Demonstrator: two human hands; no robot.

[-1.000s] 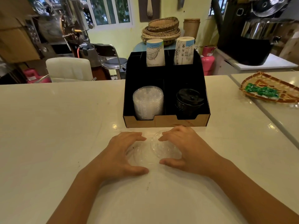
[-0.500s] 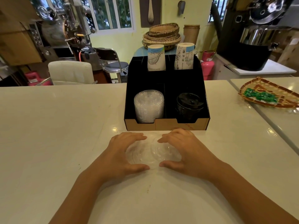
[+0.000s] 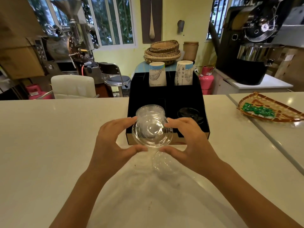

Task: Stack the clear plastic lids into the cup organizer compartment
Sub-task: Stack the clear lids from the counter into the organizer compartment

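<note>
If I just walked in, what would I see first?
Right in the middle, the left hand and the right hand hold a clear lid up between them. Behind it sits the black organizer, with a stack of clear lids front left and two paper cups at the back.

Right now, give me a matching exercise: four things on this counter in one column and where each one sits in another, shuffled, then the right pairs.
Things:
1. clear lid
2. black lids
3. paper cups
4. woven tray

Places:
A. back row of the organizer
B. far right on the counter
C. held up between both hands
D. front right compartment

Pairs: 1-C, 2-D, 3-A, 4-B

The left hand and right hand pinch the clear lid by its rim.
</note>
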